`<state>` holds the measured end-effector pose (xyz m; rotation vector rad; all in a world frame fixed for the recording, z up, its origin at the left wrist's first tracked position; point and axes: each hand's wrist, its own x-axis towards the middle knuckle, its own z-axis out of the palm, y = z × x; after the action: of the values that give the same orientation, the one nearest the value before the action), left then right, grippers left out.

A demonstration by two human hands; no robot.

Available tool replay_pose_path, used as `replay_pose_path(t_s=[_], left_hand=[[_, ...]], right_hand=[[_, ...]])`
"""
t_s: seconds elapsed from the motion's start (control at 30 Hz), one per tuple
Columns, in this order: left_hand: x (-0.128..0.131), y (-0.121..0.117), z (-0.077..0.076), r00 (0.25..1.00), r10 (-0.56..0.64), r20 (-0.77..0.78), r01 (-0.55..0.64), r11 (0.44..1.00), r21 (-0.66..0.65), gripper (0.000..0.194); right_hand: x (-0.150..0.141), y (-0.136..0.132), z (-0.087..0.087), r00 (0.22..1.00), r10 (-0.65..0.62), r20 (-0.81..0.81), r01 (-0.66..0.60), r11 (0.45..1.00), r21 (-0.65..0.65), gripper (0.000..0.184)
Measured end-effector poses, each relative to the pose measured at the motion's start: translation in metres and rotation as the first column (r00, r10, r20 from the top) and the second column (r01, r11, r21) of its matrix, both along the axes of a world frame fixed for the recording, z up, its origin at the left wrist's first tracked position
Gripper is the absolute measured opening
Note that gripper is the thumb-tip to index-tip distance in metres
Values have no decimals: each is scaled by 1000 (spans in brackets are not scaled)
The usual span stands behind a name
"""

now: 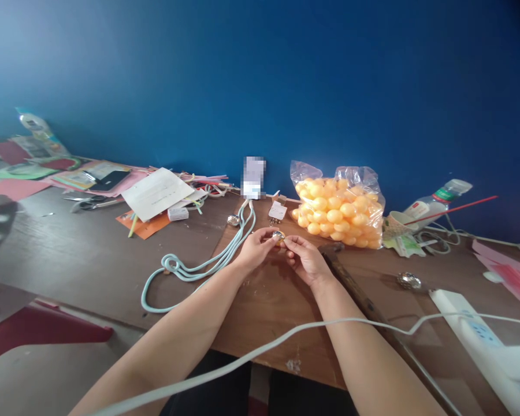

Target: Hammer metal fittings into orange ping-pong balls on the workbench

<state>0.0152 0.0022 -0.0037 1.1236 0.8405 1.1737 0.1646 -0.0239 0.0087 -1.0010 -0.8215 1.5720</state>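
Note:
My left hand (255, 247) and my right hand (303, 257) meet over the brown board (268, 300), fingertips pinched together on a small shiny round piece (278, 236). Something orange shows just behind that piece, too small to name. Both forearms reach in from the bottom of the view. A clear bag of orange balls (338, 209) sits just beyond my right hand. Pale blue cords (190, 268) run from the wall down past my left hand.
A white power strip (472, 326) with its cable (286, 338) crosses the front right. A bottle (435, 202), paper cup, scissors (91, 202), coloured papers and sticks lie along the blue wall. A metal ornament (409, 281) rests at right, a red sheet at left.

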Motion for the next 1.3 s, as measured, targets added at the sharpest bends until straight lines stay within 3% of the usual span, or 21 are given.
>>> replay_pose_path(t_s=[0.53,0.83,1.3], left_hand=[[1,-4,3,999,23,46,-25,999,45,36],[0,-3,-1,998,62,-14,-60,993,105,37],[2,-6,5,996,55,71,-57,998,27,36]], right_hand=[[-3,-1,-1,999,-24,-31,26,998,61,25],[-5,-1,-1,999,-31,15,29,995,93,26],[-5,-1,-4,1000,-13,28,9,992,126,25]])
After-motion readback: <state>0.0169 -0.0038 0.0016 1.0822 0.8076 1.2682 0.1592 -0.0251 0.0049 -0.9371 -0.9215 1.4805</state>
